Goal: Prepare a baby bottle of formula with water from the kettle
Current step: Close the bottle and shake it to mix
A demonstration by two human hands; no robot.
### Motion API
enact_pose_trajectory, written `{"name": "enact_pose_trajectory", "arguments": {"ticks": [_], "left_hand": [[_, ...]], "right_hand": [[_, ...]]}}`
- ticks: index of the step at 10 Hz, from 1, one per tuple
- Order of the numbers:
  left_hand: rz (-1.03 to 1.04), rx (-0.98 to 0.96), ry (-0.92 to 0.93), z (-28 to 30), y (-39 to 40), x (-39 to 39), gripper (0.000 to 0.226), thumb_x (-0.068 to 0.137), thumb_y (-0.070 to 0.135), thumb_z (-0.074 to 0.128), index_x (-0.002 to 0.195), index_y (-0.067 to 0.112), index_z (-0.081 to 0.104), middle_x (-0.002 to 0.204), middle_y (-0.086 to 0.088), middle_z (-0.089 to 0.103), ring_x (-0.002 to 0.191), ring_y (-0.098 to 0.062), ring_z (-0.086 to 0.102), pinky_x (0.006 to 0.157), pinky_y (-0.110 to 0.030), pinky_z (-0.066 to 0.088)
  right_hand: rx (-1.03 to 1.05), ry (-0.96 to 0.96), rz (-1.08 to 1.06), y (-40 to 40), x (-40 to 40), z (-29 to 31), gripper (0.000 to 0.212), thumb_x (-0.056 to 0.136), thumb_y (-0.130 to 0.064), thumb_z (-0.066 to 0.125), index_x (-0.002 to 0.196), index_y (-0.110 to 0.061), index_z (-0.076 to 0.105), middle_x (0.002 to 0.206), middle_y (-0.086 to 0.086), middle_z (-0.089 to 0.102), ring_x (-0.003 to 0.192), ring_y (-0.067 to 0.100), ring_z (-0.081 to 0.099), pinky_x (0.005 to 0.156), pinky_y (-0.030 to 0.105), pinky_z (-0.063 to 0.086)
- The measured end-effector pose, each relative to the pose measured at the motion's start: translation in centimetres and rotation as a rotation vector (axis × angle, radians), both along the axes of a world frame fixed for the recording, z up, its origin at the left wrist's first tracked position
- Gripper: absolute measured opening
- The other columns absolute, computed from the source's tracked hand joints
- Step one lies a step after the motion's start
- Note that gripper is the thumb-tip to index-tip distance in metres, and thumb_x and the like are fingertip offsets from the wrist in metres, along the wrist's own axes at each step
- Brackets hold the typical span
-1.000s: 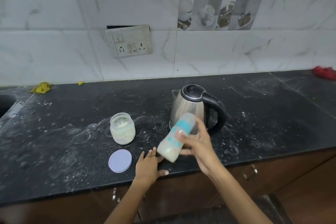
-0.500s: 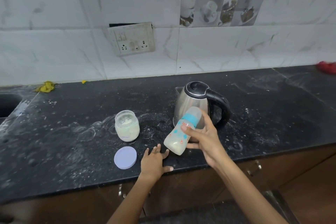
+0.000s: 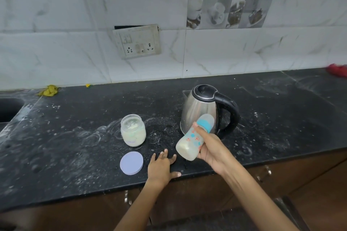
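Bottle (image 3: 195, 138) of milky formula, capped and tilted, hangs above the counter (image 3: 75, 155) before the kettle (image 3: 201, 108) — its slant has swung since a second ago, so mixing seems underway. Right hand (image 3: 210, 151) clamps it; left hand (image 3: 161, 168) lies flat, fingers spread.

Two bare forearms enter from the bottom edge. No sleeves visible on either arm up to the frame edge. No watch, bracelet or ring visible on either wrist or on the fingers that show. Left hand (image 3: 161, 169): slender fingers, short rounded nails, pale at the tips, thumb nail visible. Right hand (image 3: 211, 148): thumb nail short; remaining nails not visible. Right forearm shows faint tendon lines near the wrist. No gloves, no markings discernible.
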State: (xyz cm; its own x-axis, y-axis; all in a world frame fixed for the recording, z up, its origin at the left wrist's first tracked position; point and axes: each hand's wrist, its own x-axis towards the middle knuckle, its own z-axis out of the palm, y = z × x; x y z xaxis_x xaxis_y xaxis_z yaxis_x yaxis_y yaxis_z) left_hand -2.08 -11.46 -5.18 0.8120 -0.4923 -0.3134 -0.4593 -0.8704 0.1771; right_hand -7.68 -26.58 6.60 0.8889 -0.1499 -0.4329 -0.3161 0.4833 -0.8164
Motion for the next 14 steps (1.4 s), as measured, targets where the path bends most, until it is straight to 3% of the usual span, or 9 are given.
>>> {"name": "enact_pose_trajectory", "arguments": {"ticks": [1, 3, 5, 6, 8, 9, 11, 12, 14], "left_hand": [[0.001, 0.000, 0.001, 0.1, 0.0, 0.0, 0.071, 0.089, 0.056, 0.053, 0.150, 0.034, 0.024, 0.162, -0.007, 0.007, 0.149, -0.019, 0.011, 0.122, -0.040, 0.004], [-0.005, -0.005, 0.000, 0.1, -0.1, 0.1, 0.071, 0.088, 0.055, 0.053, 0.149, 0.033, 0.025, 0.162, -0.006, 0.006, 0.149, -0.018, 0.011, 0.122, -0.040, 0.004], [-0.008, -0.008, -0.008, -0.1, -0.1, 0.2, 0.071, 0.088, 0.056, 0.053, 0.150, 0.034, 0.024, 0.161, -0.005, 0.010, 0.149, -0.017, 0.013, 0.121, -0.039, 0.004], [0.017, -0.020, -0.027, 0.0, 0.0, -0.1, 0.074, 0.087, 0.057, 0.053, 0.150, 0.027, 0.026, 0.159, -0.002, 0.021, 0.147, -0.014, 0.018, 0.121, -0.036, 0.003], [-0.014, 0.005, -0.011, 0.1, -0.1, 0.1, 0.071, 0.089, 0.057, 0.052, 0.150, 0.034, 0.023, 0.161, -0.006, 0.010, 0.149, -0.018, 0.013, 0.122, -0.039, 0.004], [0.019, -0.011, -0.023, -0.1, -0.1, 0.0, 0.075, 0.087, 0.059, 0.052, 0.150, 0.028, 0.025, 0.158, -0.001, 0.025, 0.146, -0.013, 0.021, 0.121, -0.036, 0.002], [-0.012, 0.014, -0.012, 0.2, -0.2, 0.1, 0.072, 0.088, 0.057, 0.052, 0.150, 0.034, 0.022, 0.161, -0.006, 0.010, 0.148, -0.017, 0.014, 0.121, -0.038, 0.003], [0.022, 0.006, -0.017, 0.2, 0.0, 0.0, 0.077, 0.088, 0.059, 0.051, 0.151, 0.028, 0.020, 0.159, 0.000, 0.021, 0.147, -0.012, 0.017, 0.121, -0.035, 0.001], [-0.002, 0.025, -0.003, 0.6, -0.2, 0.1, 0.073, 0.087, 0.057, 0.053, 0.150, 0.034, 0.023, 0.161, -0.006, 0.011, 0.148, -0.017, 0.014, 0.121, -0.038, 0.003]], "right_hand": [[-0.001, 0.001, 0.054, -0.2, -0.1, -0.1, 0.043, 0.092, -0.012, 0.061, 0.132, -0.005, 0.047, 0.106, 0.013, 0.068, 0.093, 0.024, 0.070, 0.069, 0.042, 0.059], [-0.441, -0.313, 0.278, -2.3, -1.0, -0.1, 0.112, 0.079, -0.005, 0.077, 0.147, -0.053, 0.002, 0.133, 0.006, 0.055, 0.114, 0.025, 0.064, 0.072, 0.040, 0.060], [-0.133, -0.359, -0.052, -1.2, -0.8, -0.4, 0.103, 0.070, 0.000, 0.077, 0.142, -0.048, 0.021, 0.117, 0.007, 0.067, 0.106, 0.030, 0.067, 0.067, 0.057, 0.058], [-0.192, -0.327, 0.151, 0.3, -1.8, -1.4, 0.106, 0.070, 0.003, 0.078, 0.142, -0.047, 0.018, 0.105, 0.003, 0.073, 0.099, 0.027, 0.071, 0.065, 0.051, 0.060], [-0.073, -0.377, -0.097, -1.7, -1.0, -0.6, 0.100, 0.069, 0.004, 0.078, 0.139, -0.045, 0.026, 0.121, 0.014, 0.062, 0.108, 0.035, 0.065, 0.063, 0.053, 0.059], [-0.170, -0.352, 0.115, 0.1, -2.0, -1.1, 0.101, 0.068, 0.006, 0.078, 0.136, -0.047, 0.025, 0.112, 0.009, 0.067, 0.101, 0.030, 0.069, 0.063, 0.050, 0.059], [-0.055, -0.385, -0.089, -1.6, -0.9, -0.1, 0.096, 0.074, 0.009, 0.074, 0.140, -0.041, 0.026, 0.126, 0.016, 0.058, 0.108, 0.034, 0.066, 0.063, 0.056, 0.058], [-0.157, -0.350, 0.124, 0.3, -2.1, -0.7, 0.097, 0.073, 0.011, 0.075, 0.136, -0.044, 0.026, 0.117, 0.011, 0.064, 0.100, 0.028, 0.070, 0.062, 0.050, 0.060], [-0.059, -0.370, -0.113, -1.9, -1.1, 0.0, 0.094, 0.073, 0.006, 0.075, 0.139, -0.042, 0.027, 0.122, 0.015, 0.063, 0.104, 0.034, 0.068, 0.063, 0.056, 0.058]]}}
